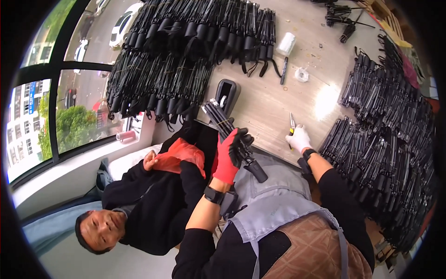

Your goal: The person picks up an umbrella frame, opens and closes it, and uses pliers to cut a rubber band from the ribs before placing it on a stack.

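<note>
Clamping the fingers of the red-and-black-gloved left hand (230, 156) around a black folded umbrella frame (220, 118) with silver-tipped ribs and a cylindrical handle, tilting it across the near edge of the pale wood-grained table (265, 123). Gripping slender yellow-handled pliers (292, 123) in the fingers of the white-gloved right hand (300, 138) near that edge, pointing them toward the far edge.

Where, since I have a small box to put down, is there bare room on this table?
One bare patch of table lies between the black case and the yellow-handled tool. Another, shiny with glare, lies between the white ring and the right-hand stacks of black frames. Those stacks and the upper-left stacks are crowded.
</note>
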`<state>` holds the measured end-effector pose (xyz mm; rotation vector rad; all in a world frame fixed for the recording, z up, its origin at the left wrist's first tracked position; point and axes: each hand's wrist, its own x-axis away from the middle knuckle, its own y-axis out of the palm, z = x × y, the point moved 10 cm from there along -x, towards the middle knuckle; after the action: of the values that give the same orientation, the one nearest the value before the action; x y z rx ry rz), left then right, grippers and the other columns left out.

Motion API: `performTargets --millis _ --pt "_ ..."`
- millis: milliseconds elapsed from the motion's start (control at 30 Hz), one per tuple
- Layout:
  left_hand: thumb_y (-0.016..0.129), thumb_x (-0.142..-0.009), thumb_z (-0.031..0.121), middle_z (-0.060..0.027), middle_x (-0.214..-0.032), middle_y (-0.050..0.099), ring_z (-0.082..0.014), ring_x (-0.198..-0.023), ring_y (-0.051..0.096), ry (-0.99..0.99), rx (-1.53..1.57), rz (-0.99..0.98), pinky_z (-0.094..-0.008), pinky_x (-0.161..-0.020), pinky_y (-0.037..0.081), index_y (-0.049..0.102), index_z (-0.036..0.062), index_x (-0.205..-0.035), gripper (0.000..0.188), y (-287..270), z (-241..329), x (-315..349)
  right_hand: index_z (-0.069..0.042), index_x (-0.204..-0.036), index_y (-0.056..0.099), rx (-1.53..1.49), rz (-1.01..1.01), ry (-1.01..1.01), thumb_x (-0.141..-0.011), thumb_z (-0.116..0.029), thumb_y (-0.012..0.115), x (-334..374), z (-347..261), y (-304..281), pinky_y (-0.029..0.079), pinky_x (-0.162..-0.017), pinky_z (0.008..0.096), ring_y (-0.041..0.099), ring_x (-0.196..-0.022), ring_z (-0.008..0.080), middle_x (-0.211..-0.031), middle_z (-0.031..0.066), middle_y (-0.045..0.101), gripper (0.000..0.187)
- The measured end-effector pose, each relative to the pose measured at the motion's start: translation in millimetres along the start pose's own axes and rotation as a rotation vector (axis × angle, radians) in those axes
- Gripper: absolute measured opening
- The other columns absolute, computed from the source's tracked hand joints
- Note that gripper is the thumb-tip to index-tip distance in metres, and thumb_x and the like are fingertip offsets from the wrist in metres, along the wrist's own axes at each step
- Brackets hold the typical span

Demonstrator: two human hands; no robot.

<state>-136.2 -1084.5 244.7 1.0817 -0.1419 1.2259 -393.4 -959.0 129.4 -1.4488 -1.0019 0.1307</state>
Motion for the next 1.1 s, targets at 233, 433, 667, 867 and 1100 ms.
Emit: performTargets --millis 233,433,667,867,1100 --pt "0.061 -0.088 0.006 -0.0114 -0.094 0.061 -0.0241 -0.076 0.067 0.121 0.043 -0.024 -0.0383 -0.069 0.058 0.036 0.0084 -0.137 0.055 38.3 4.6 17.5 0.001 -0.097 0.054 -0.706 -0.482 -0.483 -0.076 -0.019 0.063 88.4 -99.1 -97.7 0.048 -0.061 0.0356 0.060 -0.067 0.0250 -0.077 0.0180 0.061 0.030" --pt "0.060 -0.088 0.005 -0.0100 -0.093 0.061 -0.0214 -0.073 0.066 0.198 -0.032 -0.028 -0.0373 -0.068 0.058 0.036 0.0077 -0.136 0.053 52.0 -0.5 18.9 0.008 -0.096 0.053 -0.234 -0.664 -0.554 -0.078 -0.021 0.058 157.8 -138.3 -134.6 0.049 -0.077 0.0455 0.061 -0.084 0.0433 -0.085 0.0291 0.061 0.034" --pt "0.061 -0.088 0.005 -0.0085 -0.092 0.060 -0.0205 -0.070 0.065 0.197 -0.038 0.025 -0.0347 -0.066 0.058 0.039 0.0069 -0.131 0.049 54.9 -2.1 23.3 0.010 -0.094 0.052 -0.144 -0.701 -0.534 -0.079 -0.021 0.055 160.6 -137.3 -132.2 0.048 -0.080 0.0472 0.059 -0.087 0.0472 -0.087 0.0325 0.060 0.035" --pt "0.061 -0.087 0.006 -0.0079 -0.092 0.060 -0.0200 -0.069 0.065 0.230 -0.026 0.002 -0.0327 -0.064 0.057 0.038 0.0076 -0.131 0.049 63.6 0.4 20.8 0.011 -0.095 0.051 -0.106 -0.699 -0.534 -0.078 -0.021 0.055 156.4 -135.6 -131.1 0.048 -0.078 0.0473 0.060 -0.084 0.0475 -0.083 0.0331 0.060 0.036" --pt "0.063 -0.087 0.006 -0.0070 -0.090 0.059 -0.0187 -0.067 0.064 0.238 -0.038 0.025 -0.0306 -0.058 0.054 0.040 0.0087 -0.125 0.044 71.5 2.3 22.9 0.013 -0.097 0.052 0.053 -0.708 -0.573 -0.079 -0.019 0.054 156.3 -143.1 -130.9 0.049 -0.077 0.0480 0.061 -0.085 0.0472 -0.083 0.0334 0.061 0.036"
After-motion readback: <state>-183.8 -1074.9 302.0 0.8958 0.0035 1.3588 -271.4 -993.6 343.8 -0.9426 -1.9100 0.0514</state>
